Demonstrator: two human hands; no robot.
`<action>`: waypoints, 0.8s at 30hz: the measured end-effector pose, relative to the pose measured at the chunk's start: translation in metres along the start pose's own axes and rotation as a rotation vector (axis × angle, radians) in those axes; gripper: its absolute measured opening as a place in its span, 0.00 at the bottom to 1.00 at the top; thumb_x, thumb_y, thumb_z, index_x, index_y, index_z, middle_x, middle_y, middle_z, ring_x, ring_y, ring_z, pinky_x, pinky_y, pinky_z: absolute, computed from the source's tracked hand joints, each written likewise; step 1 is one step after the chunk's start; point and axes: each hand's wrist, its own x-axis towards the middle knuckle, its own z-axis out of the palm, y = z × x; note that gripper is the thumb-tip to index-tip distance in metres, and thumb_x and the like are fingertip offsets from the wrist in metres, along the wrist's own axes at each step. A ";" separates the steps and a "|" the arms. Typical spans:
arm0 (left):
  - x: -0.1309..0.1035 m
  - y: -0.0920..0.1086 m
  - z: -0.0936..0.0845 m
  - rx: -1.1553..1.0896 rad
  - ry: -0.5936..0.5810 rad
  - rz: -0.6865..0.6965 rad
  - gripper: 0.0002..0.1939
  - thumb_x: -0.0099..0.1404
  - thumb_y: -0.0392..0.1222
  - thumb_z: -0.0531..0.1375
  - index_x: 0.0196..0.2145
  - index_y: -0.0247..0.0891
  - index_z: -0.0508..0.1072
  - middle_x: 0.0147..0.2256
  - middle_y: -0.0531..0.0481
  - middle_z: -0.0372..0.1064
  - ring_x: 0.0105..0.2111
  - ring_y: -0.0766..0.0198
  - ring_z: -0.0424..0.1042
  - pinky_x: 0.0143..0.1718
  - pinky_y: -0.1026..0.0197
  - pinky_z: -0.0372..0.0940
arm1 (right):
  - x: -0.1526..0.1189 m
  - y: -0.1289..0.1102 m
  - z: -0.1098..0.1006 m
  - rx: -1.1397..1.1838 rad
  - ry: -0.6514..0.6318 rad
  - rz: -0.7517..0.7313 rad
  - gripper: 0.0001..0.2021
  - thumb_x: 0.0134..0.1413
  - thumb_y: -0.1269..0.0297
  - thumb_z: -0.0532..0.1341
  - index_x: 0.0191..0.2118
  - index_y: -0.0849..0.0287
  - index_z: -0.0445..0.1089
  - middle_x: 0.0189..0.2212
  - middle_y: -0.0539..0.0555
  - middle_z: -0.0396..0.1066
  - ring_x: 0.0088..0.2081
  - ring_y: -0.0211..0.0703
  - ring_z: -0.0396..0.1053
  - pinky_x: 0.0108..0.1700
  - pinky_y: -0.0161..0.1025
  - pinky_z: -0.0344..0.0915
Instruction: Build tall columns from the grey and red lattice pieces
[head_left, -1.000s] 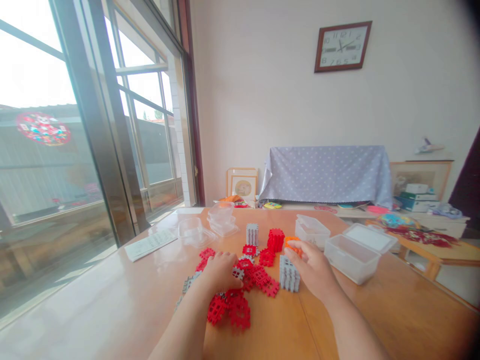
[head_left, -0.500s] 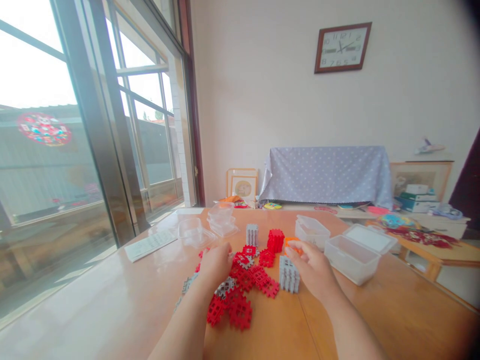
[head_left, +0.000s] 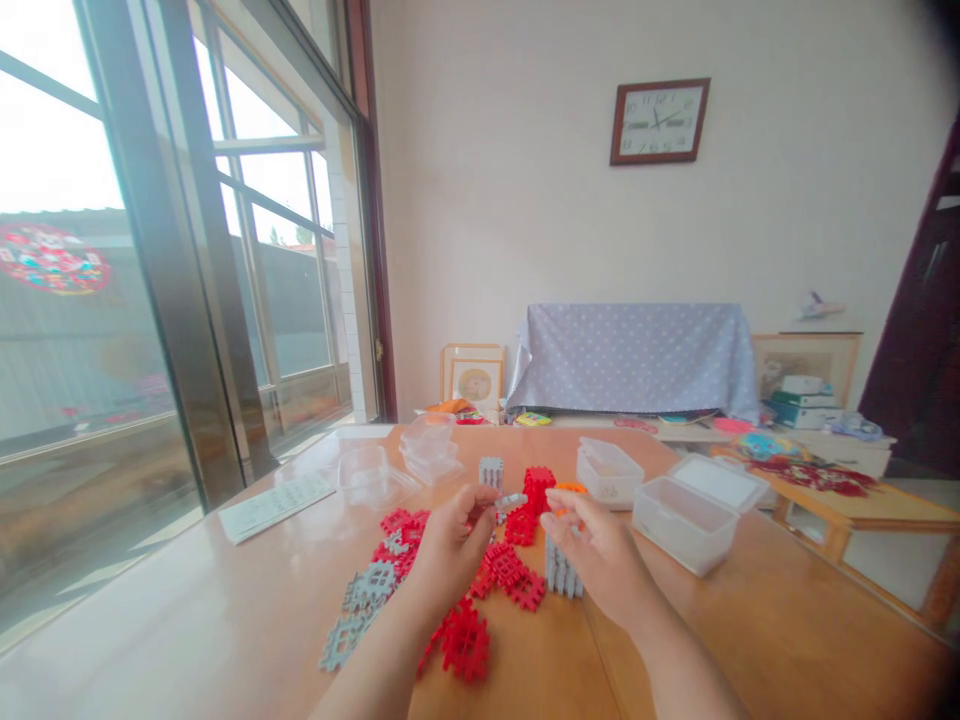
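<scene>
Working at the wooden desk (head_left: 750, 630), we note, largest first, two clear lidded boxes (head_left: 682, 515) toward its right edge and a stack of empty clear tubs (head_left: 427, 455) near the far left corner. Loose red tiles (head_left: 506, 570) and grey tiles (head_left: 360, 600) lie scattered mid-desk around a standing grey tile block (head_left: 561, 575). Our left hand (head_left: 446, 545) pinches one small grey tile (head_left: 511, 499), raised just above the pile, while our right hand (head_left: 600, 550) grips an orange piece (head_left: 568, 490) beside it, fingers curled.
</scene>
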 end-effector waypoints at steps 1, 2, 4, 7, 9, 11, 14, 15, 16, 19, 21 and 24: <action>-0.002 0.006 0.003 -0.032 -0.026 0.024 0.11 0.68 0.41 0.56 0.47 0.42 0.74 0.36 0.51 0.76 0.35 0.63 0.73 0.40 0.62 0.66 | -0.001 -0.002 0.001 0.008 -0.022 0.010 0.23 0.59 0.48 0.61 0.56 0.53 0.70 0.49 0.57 0.76 0.49 0.51 0.73 0.51 0.47 0.69; -0.004 0.011 0.006 -0.060 -0.048 0.048 0.12 0.68 0.40 0.56 0.47 0.42 0.74 0.37 0.50 0.76 0.36 0.63 0.73 0.41 0.62 0.67 | -0.001 -0.003 0.002 0.015 -0.040 0.016 0.24 0.59 0.48 0.61 0.57 0.52 0.69 0.50 0.57 0.75 0.49 0.51 0.73 0.51 0.47 0.70; -0.007 0.019 0.012 -0.111 -0.087 0.077 0.13 0.68 0.39 0.57 0.48 0.43 0.76 0.41 0.49 0.77 0.40 0.62 0.74 0.45 0.61 0.67 | -0.001 -0.006 0.003 0.015 -0.059 0.010 0.23 0.59 0.51 0.62 0.57 0.51 0.70 0.52 0.56 0.74 0.49 0.50 0.72 0.51 0.47 0.70; -0.009 0.023 0.018 -0.260 -0.108 0.029 0.13 0.67 0.39 0.58 0.48 0.42 0.76 0.44 0.47 0.76 0.44 0.59 0.74 0.48 0.59 0.67 | 0.001 -0.008 0.003 -0.008 -0.058 0.000 0.20 0.58 0.55 0.63 0.55 0.51 0.71 0.50 0.55 0.74 0.47 0.49 0.72 0.48 0.45 0.70; -0.008 0.022 0.021 -0.436 -0.109 -0.075 0.14 0.67 0.41 0.58 0.50 0.41 0.74 0.43 0.46 0.76 0.43 0.59 0.74 0.47 0.58 0.67 | 0.001 -0.008 0.002 -0.015 -0.048 0.020 0.19 0.58 0.57 0.63 0.55 0.52 0.72 0.48 0.55 0.75 0.43 0.47 0.72 0.44 0.44 0.71; -0.007 0.021 0.022 -0.618 -0.110 -0.193 0.15 0.67 0.43 0.60 0.51 0.39 0.72 0.41 0.46 0.76 0.41 0.60 0.74 0.45 0.58 0.68 | 0.001 -0.009 0.003 -0.011 -0.043 0.035 0.20 0.57 0.58 0.62 0.55 0.52 0.71 0.46 0.55 0.75 0.40 0.46 0.72 0.42 0.43 0.71; -0.004 0.019 0.022 -0.782 -0.125 -0.330 0.19 0.62 0.45 0.66 0.49 0.38 0.71 0.41 0.45 0.75 0.38 0.62 0.74 0.42 0.60 0.67 | 0.001 -0.010 0.006 -0.002 -0.058 0.025 0.20 0.57 0.61 0.62 0.55 0.51 0.71 0.48 0.54 0.74 0.42 0.45 0.72 0.44 0.43 0.71; -0.003 0.018 0.023 -0.809 -0.141 -0.369 0.20 0.60 0.45 0.67 0.48 0.37 0.72 0.42 0.45 0.75 0.37 0.62 0.74 0.41 0.60 0.67 | 0.000 -0.010 0.007 0.002 -0.063 0.017 0.19 0.57 0.62 0.62 0.55 0.51 0.71 0.49 0.54 0.74 0.43 0.45 0.72 0.45 0.43 0.71; -0.003 0.017 0.023 -0.829 -0.157 -0.404 0.21 0.58 0.45 0.69 0.47 0.37 0.72 0.41 0.45 0.75 0.36 0.63 0.74 0.39 0.61 0.67 | 0.000 -0.011 0.008 0.003 -0.066 0.008 0.19 0.57 0.63 0.61 0.54 0.51 0.71 0.49 0.54 0.74 0.44 0.45 0.72 0.46 0.43 0.70; -0.003 0.012 0.026 -0.874 -0.167 -0.472 0.22 0.55 0.43 0.71 0.45 0.36 0.71 0.39 0.46 0.74 0.33 0.65 0.73 0.37 0.63 0.66 | -0.002 -0.014 0.009 -0.029 -0.072 -0.036 0.19 0.56 0.64 0.62 0.55 0.50 0.71 0.51 0.53 0.73 0.50 0.47 0.71 0.52 0.44 0.69; -0.003 0.009 0.028 -0.895 -0.142 -0.485 0.22 0.55 0.42 0.71 0.45 0.36 0.70 0.37 0.48 0.74 0.33 0.66 0.73 0.36 0.64 0.66 | -0.003 -0.014 0.007 -0.084 -0.079 -0.076 0.22 0.54 0.64 0.63 0.56 0.49 0.69 0.54 0.53 0.71 0.54 0.48 0.69 0.56 0.47 0.67; -0.002 0.006 0.029 -0.916 -0.127 -0.509 0.23 0.55 0.42 0.71 0.45 0.36 0.69 0.36 0.48 0.74 0.32 0.65 0.74 0.37 0.62 0.68 | -0.005 -0.015 0.006 -0.159 -0.089 -0.141 0.28 0.50 0.65 0.65 0.58 0.48 0.67 0.57 0.53 0.68 0.58 0.50 0.65 0.61 0.49 0.63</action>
